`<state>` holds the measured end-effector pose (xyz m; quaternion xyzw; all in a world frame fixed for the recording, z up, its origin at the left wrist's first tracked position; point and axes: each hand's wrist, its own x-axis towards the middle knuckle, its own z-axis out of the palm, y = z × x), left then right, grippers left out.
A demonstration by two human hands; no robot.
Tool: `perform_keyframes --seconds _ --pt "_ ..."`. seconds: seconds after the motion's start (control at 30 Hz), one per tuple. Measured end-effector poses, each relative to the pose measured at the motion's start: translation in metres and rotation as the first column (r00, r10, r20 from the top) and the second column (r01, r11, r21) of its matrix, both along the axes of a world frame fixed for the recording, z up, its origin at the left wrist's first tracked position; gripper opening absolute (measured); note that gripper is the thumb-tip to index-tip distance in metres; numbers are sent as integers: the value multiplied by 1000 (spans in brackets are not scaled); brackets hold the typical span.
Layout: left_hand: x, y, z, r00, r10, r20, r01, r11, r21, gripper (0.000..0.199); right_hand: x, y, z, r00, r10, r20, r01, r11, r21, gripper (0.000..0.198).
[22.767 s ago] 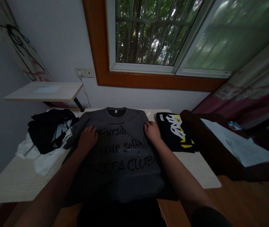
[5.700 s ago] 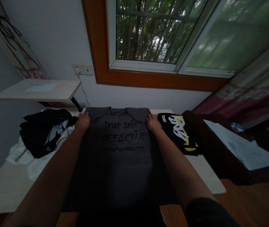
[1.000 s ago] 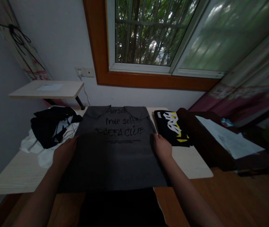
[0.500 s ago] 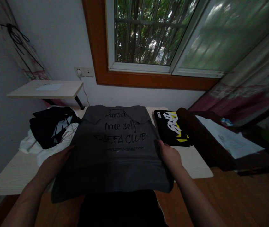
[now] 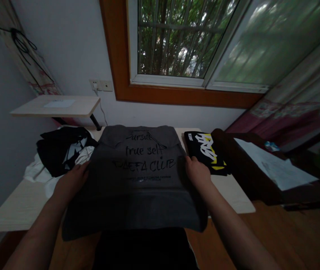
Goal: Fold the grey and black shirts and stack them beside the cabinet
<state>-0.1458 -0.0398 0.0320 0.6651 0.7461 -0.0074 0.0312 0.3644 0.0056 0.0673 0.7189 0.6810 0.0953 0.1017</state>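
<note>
Two hands: left hand (image 5: 71,182) and right hand (image 5: 196,173). One grey printed shirt (image 5: 137,180), one folded black-and-yellow garment (image 5: 206,152), one heap of black and white clothes (image 5: 61,153), one tabletop (image 5: 16,206), one wall shelf (image 5: 55,105).

Both bare forearms rose from the bottom corners of the frame and converged toward the middle. Left hand (image 5: 71,182) sat left of centre, palm down, fingers curled forward, thumb not visible. Right hand (image 5: 197,173) sat right of centre, slightly higher in the frame, knuckles up, fingers bent in a closed grip. Wrists were straight, hands well apart and roughly level. Dim light; fingertips hard to make out.
</note>
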Motion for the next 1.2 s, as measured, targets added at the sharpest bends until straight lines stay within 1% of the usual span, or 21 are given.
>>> perform_keyframes --seconds 0.13,0.23,0.43,0.53,0.67,0.8,0.9,0.97,1.07,1.17,1.2 --pt "17 6 5 998 36 -55 -36 999 6 55 -6 19 -6 1000 4 22 -4 1000 -17 45" --pt "22 8 5 997 37 -64 -38 999 -9 55 -12 24 -12 999 22 41 -21 1000 -4 44" --pt "6 2 -8 999 34 14 -33 997 -67 56 -11 17 -26 998 13 56 -13 1000 -9 43" --pt "-4 -4 -12 998 10 55 -4 995 -100 58 -7 10 -28 998 4 55 -3 1000 -24 41" --pt "-15 -13 -15 994 6 107 11 988 -155 58 -5 -4 -22 999 0 33 3 998 -69 41" --pt "-27 -23 -17 984 33 173 7 974 -227 59 0 -15 -14 1000 -14 18 17 988 -150 41" --pt "-35 -30 -16 965 34 261 37 964 -262 60 7 -20 -10 1000 0 -9 -2 977 -215 42" --pt "-36 -33 -12 955 27 294 56 961 -270 59 11 -21 -7 999 0 -37 -10 967 -254 43" --pt "-33 -33 -6 965 28 259 48 957 -285 59 15 -21 -3 999 1 -54 -16 960 -279 42" --pt "-29 -28 -2 980 7 198 50 958 -282 59 17 -18 2 999 26 -44 -35 972 -232 37" --pt "-28 -26 -1 984 -5 179 52 964 -261 58 18 -17 3 999 31 -40 -38 978 -205 34"
